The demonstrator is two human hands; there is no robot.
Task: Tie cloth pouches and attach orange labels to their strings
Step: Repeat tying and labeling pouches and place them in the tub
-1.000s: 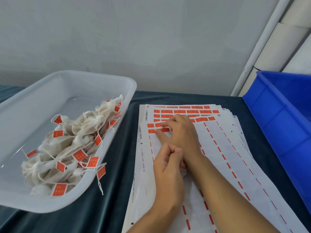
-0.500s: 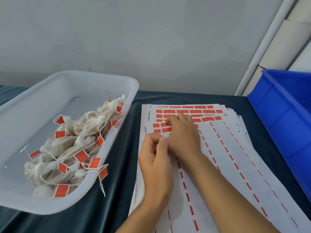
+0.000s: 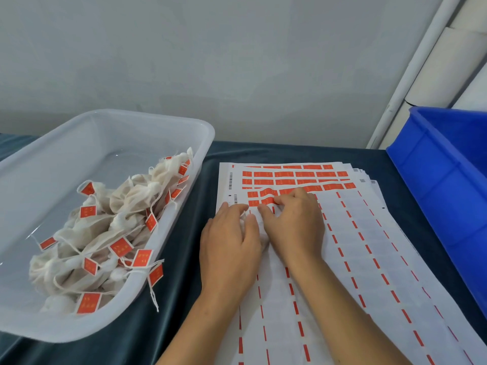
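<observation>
- Two hands sit on the label sheet (image 3: pixel 369 259); the left hand (image 3: pixel 229 248) has slid forward beside the right hand (image 3: pixel 295 225).
- One cloth pouch (image 3: pixel 259 233) is pressed between them, so labelling looks imminent.
- Right fingertips (image 3: pixel 278 200) pinch at an orange label (image 3: pixel 267 200), lifting it.

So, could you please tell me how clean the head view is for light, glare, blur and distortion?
Head view: soft, even light with faint shadows under the hands; mild sheen on the clear tray's floor, no harsh glare; wide-angle bending curves the white pipe and blue bin; the print on the orange labels is too soft to read; left hand and right hand look sharp.
</observation>
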